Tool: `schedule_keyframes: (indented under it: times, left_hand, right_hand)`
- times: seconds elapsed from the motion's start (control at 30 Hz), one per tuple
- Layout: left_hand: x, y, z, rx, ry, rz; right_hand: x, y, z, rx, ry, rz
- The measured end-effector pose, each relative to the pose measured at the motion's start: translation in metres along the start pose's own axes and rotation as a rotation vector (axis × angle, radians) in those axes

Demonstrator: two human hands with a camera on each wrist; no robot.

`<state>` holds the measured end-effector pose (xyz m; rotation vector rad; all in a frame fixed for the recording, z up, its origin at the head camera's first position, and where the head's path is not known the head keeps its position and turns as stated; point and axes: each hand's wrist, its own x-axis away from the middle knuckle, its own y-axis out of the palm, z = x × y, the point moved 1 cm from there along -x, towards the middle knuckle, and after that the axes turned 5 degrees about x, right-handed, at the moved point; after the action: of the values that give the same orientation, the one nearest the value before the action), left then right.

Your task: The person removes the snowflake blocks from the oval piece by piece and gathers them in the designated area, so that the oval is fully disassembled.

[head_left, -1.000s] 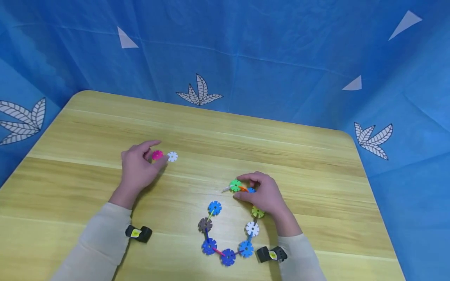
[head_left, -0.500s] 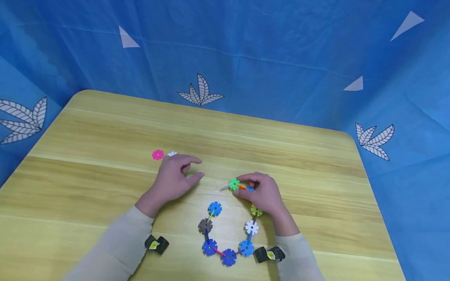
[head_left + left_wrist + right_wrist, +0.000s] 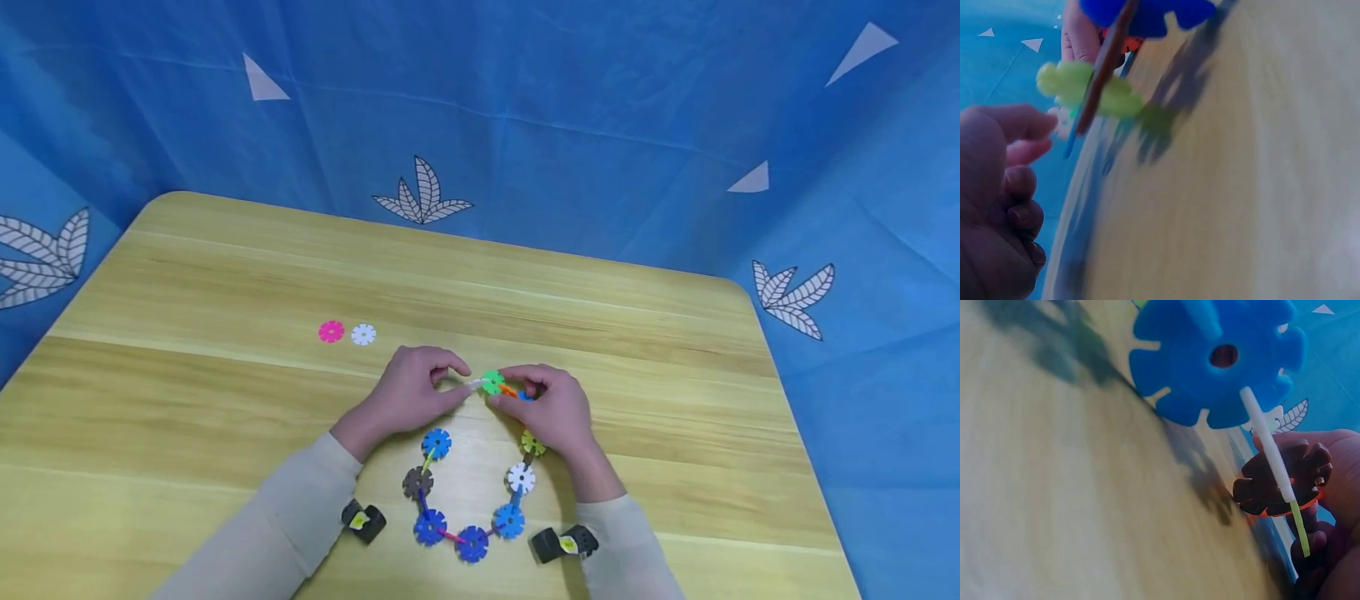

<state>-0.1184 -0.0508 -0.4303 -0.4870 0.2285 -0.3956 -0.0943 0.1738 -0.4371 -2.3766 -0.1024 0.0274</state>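
Observation:
A chain of notched plastic snowflake discs curves in an open loop on the table. My right hand (image 3: 551, 408) pinches it near its upper right end, at an orange disc (image 3: 508, 390) and a partly hidden blue disc. Beyond those fingers sit a green disc (image 3: 492, 382) and, edge-on at the tip, a white disc (image 3: 476, 382). My left hand (image 3: 420, 387) is at that tip, its thumb by the white disc and its index finger slightly above, with a gap showing. The chain's other end is a blue disc (image 3: 437, 443). A brown disc (image 3: 1279, 484) shows close up in the right wrist view.
A loose pink disc (image 3: 332, 332) and a loose white disc (image 3: 363, 334) lie flat left of the hands. The wooden table (image 3: 637, 333) ends at a blue patterned cloth (image 3: 525, 167) behind. Both wrists wear black cameras (image 3: 363, 521).
My left hand has moved right, from beside the loose pink and white discs to the chain's tip. The right hand keeps its pinch and has shifted slightly left with the chain.

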Motion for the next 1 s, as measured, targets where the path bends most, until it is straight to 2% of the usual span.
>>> schedule_keyframes:
  times: [0.23,0.5,0.73,1.0]
  left_hand:
    - [-0.001,0.004,-0.001,-0.005,0.0,0.007]
    - [-0.002,0.009,-0.004,-0.042,0.05,0.022]
    - [0.0,0.013,-0.006,0.015,0.07,0.033]
    - [0.001,0.015,-0.009,0.079,0.109,0.07]
  right_hand:
    - [-0.001,0.004,-0.001,-0.006,0.005,0.029]
    - [-0.001,0.005,-0.003,-0.045,-0.02,0.008]
    - [-0.004,0.003,-0.003,-0.094,-0.048,-0.048]
    - [-0.004,0.007,0.002,-0.119,-0.1,0.026]
